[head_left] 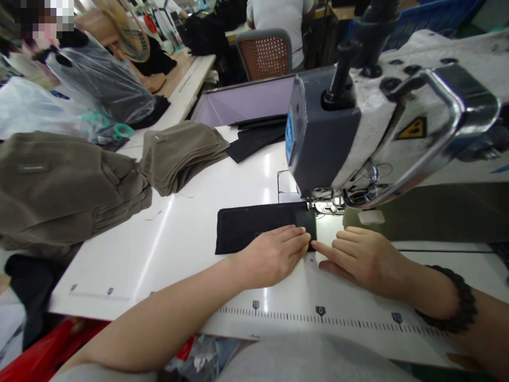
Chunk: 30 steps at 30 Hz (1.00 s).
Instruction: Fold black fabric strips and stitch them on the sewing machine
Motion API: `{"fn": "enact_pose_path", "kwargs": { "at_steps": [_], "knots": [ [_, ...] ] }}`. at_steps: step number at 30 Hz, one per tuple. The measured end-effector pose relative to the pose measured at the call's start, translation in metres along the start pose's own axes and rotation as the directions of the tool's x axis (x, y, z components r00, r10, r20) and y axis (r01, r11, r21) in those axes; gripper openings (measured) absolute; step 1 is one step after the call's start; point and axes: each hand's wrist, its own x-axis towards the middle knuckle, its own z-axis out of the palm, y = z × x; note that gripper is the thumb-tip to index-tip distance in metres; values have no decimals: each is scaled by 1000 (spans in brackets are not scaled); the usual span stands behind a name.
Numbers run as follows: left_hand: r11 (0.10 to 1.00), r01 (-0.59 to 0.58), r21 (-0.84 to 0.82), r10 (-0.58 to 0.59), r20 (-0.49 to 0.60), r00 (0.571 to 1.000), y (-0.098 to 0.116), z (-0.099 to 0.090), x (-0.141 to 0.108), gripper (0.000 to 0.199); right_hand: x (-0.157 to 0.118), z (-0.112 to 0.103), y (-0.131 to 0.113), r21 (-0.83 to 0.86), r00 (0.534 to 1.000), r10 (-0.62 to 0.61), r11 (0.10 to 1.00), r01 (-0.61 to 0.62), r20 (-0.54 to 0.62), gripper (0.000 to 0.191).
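Note:
A dark rectangular fabric piece lies flat on the white sewing table. Its right end reaches the presser foot of the sewing machine. My left hand rests flat on the fabric's lower right part, fingers stretched toward the machine. Just to the right, my right hand lies on the table with its index finger extended to the fabric's right edge. Its other fingers are slightly bent, and nothing shows in its grasp. The work lamp lights the area by the needle.
Stacked brown fabric pieces and a larger brown pile sit at the left. More black pieces lie behind the machine head. Dark olive fabric is under the machine arm. A chair and a seated person are beyond.

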Motion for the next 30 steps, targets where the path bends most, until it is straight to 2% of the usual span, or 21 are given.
{"fn": "enact_pose_path", "kwargs": {
  "at_steps": [6, 14, 22, 30],
  "knots": [
    [1000, 0, -17, 0, 4, 1000, 2, 2, 1, 32, 0, 3, -2, -6, 1000, 14, 1000, -14, 24, 23],
    [999, 28, -20, -26, 69, 997, 1, 1, 1, 30, -1, 4, -3, -36, 999, 28, 999, -27, 38, 24],
    [1000, 14, -11, -12, 127, 992, -6, 7, 5, 28, -2, 8, 2, -81, 993, 107, 991, -102, 56, 28],
    [999, 50, 21, -53, 176, 983, -19, 8, 11, 29, 1, 11, 7, -92, 971, 229, 970, -223, 61, 35]
  ]
}}
